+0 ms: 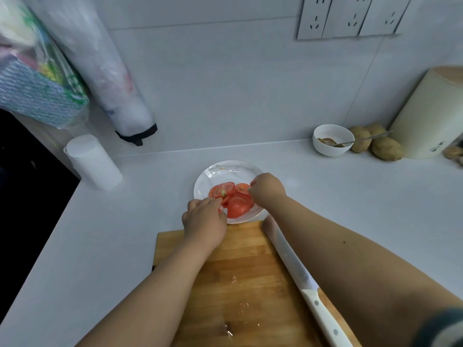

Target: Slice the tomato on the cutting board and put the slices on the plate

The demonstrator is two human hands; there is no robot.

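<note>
At frame centre both hands, left hand (pixel 204 219) and right hand (pixel 266 187), pinch tomato slices (pixel 235 200), arranging them on the plate (pixel 213 172), knife (pixel 300 274) parked on the cutting board (pixel 250 284).

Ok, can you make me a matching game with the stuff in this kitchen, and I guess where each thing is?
Things:
1. tomato slices
2. knife
3. small white bowl
4. potatoes

Places:
A. on the counter beside the bowl, by the wall
B. on the plate
C. along the right side of the cutting board
D. on the counter, with a spoon in it

Pairs: 1-B, 2-C, 3-D, 4-A
</note>
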